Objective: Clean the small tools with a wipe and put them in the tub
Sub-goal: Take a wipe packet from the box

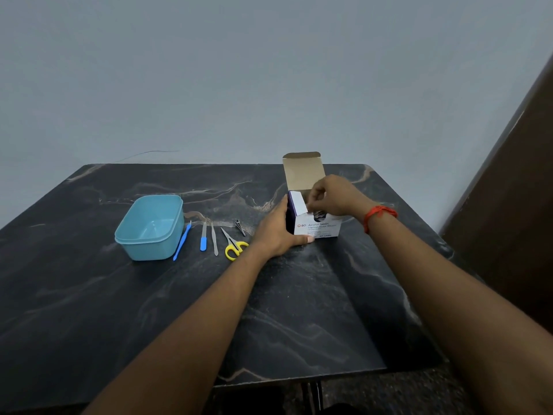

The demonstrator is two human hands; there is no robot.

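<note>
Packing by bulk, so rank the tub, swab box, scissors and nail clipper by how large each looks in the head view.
1. tub and swab box: roughly alike. The box is partly hidden, so these two are not ranked against each other.
2. scissors
3. nail clipper, the smallest

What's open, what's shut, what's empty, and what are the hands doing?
Box: open, lid up.
Tub: open, empty.
Scissors: closed, lying flat.
Other tools: lying flat, untouched.
Left hand: grips Box.
Right hand: fingers curled at Box top; grip unclear.
</note>
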